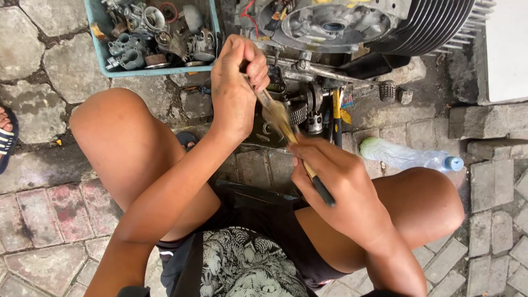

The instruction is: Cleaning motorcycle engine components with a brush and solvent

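I squat over a motorcycle engine (335, 25) on a stone pavement. My left hand (235, 82) is closed around a small dark part just below the engine casing. My right hand (335, 181) grips a paintbrush (286, 129) by its dark handle; its pale bristles point up toward the part in my left hand. A toothed sprocket (300, 113) and a screwdriver with a yellow and black handle (336, 115) sit just behind the brush.
A blue tray (102, 52) of carburettor parts stands at the top left. A clear plastic bottle with a blue cap (407, 157) lies at the right beside my knee. A person's sandalled foot (6, 137) shows at the left edge. Finned cylinder (440, 27) at top right.
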